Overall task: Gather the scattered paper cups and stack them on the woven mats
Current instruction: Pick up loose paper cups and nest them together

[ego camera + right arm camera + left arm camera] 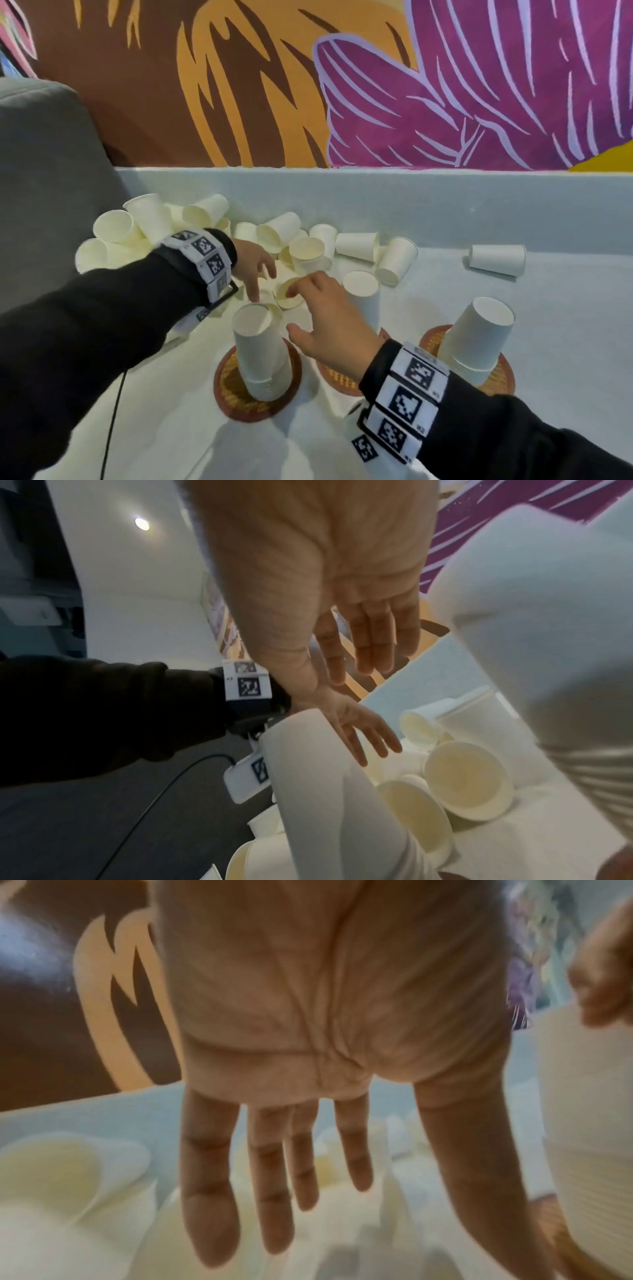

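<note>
Several white paper cups (281, 228) lie scattered on the pale tabletop. Three stacks of upturned cups stand on round woven mats: left stack (261, 349) on its mat (229, 387), middle stack (362, 298), right stack (474, 341) on its mat (503, 373). My left hand (255, 270) hovers over the pile with straight, spread fingers (209, 1204) and holds nothing. My right hand (320, 308) reaches between the left and middle stacks, fingers (373, 639) straight and empty, above a cup lying on its side (289, 293).
A grey cushion (44, 178) borders the table on the left. A painted wall (342, 85) rises behind the table's far edge. One cup (498, 259) lies apart at the right. A black cable (113, 421) hangs beneath my left arm.
</note>
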The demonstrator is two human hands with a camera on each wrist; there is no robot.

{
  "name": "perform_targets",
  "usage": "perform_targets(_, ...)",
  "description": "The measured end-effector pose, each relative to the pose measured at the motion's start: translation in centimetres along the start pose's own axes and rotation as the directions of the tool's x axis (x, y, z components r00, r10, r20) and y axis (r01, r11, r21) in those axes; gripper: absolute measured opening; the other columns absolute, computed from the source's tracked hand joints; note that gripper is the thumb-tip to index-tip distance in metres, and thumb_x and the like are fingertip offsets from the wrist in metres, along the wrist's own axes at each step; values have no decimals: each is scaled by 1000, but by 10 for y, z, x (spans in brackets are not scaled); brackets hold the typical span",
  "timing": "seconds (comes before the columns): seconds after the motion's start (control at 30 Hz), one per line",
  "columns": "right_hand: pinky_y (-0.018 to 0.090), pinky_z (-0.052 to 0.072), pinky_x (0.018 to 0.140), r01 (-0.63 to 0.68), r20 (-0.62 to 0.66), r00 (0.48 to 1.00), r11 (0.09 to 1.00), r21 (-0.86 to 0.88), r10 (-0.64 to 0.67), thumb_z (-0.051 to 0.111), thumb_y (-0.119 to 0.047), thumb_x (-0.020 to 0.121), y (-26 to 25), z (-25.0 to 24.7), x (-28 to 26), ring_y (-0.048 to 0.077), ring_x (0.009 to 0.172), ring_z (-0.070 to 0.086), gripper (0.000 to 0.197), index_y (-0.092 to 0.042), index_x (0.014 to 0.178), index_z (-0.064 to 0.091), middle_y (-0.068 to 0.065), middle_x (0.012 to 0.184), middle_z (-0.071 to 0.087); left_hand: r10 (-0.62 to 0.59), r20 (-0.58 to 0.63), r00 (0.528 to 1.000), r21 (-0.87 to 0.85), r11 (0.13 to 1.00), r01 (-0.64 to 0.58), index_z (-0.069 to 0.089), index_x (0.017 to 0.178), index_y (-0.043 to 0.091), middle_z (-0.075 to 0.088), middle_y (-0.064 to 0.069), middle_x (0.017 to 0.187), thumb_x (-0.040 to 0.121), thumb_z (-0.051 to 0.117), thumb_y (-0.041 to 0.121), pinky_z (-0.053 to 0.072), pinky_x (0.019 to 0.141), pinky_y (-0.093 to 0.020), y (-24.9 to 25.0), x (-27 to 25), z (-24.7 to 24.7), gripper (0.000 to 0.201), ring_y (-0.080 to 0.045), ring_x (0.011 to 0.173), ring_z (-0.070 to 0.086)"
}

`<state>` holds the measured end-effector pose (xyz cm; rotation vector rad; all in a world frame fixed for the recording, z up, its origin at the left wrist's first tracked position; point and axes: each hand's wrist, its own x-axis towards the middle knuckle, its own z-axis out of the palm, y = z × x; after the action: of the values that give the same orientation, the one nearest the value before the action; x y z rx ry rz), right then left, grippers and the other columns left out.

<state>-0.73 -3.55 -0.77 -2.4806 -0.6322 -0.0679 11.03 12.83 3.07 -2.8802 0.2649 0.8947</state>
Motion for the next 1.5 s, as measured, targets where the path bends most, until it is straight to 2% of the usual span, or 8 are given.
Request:
perform_targets(0.27, 25, 36, 92, -150, 58, 988, 986, 74, 146, 45, -4, 89, -5, 20, 24, 24, 119, 44, 40, -13, 129, 45, 7, 131, 41, -63, -302, 951, -64, 997, 46, 46, 135, 15, 48, -13, 136, 93, 46, 10, 38, 98, -30, -32, 35, 59, 42, -29, 123, 48)
perform_targets(0.37, 25, 34, 96, -150, -1, 988, 984, 96, 151, 52, -9, 89, -12, 12, 35, 23, 124, 41, 50, -15, 136, 37, 6, 137, 38, -118, -462, 879, -340, 939, -53, 60, 115, 9, 66, -15, 102, 92, 46, 10, 52, 69, -24, -44, 18, 19, 27, -24, 87, 68)
perform_targets(0.47, 28, 39, 95, -141, -121, 980, 982, 128, 156, 65, -20, 83, -18, 3, 56, 22, 120, 43, 61, -15, 136, 34, 6, 134, 41, -91, -486, 869, -629, 727, -276, 62, 85, 6, 53, -7, 57, 93, 48, 12, 36, 36, -16, -53, -5, -26, 17, -8, 32, 49)
perform_targets(0.7, 34, 41, 83, -235, -324, 899, 949, 209, 294, 67, -24, 82, -12, -11, 81, 28, 109, 47, 58, -9, 128, 35, 11, 120, 45, 123, -367, 922, -917, 121, -381, 59, 98, 8, 64, -8, 73, 100, 32, 45, 47, 49, -24, -29, 9, -30, 46, -19, 56, 62)
perform_targets(0.8, 34, 40, 84, -258, -369, 876, 948, 189, 312, 67, -19, 81, -5, -16, 78, 27, 109, 46, 58, -11, 128, 34, 10, 120, 44, 86, -305, 949, -780, 549, -300, 59, 109, 11, 64, -5, 102, 98, 42, 37, 44, 56, -25, -21, 43, -1, 33, -19, 71, 61)
perform_targets(0.9, 34, 41, 86, -277, -373, 874, 950, 145, 311, 67, -18, 80, -2, -17, 74, 26, 108, 45, 60, -13, 129, 34, 9, 119, 44, 191, -221, 956, -138, 965, -225, 46, 134, 19, 48, -7, 130, 83, 67, 39, 44, 84, -28, -10, 68, 24, 58, -24, 108, 54)
perform_targets(1.17, 29, 38, 83, -302, -336, 892, 952, 58, 303, 65, -14, 81, 0, -30, 55, 25, 107, 45, 58, -17, 130, 36, 8, 120, 43, 73, -518, 852, -167, 969, -185, 62, 119, 8, 59, -14, 126, 93, 47, 7, 40, 96, -30, -23, 73, 11, 30, -31, 116, 54)
perform_targets(1.5, 37, 40, 93, -329, -291, 907, 943, -42, 303, 63, -7, 77, -26, -32, 54, 30, 110, 42, 55, -15, 127, 41, 11, 122, 37, -89, -645, 759, -506, 794, -337, 63, 94, 20, 59, -5, 79, 93, 52, 22, 39, 48, -22, -74, -28, -49, 11, -13, 57, 48)
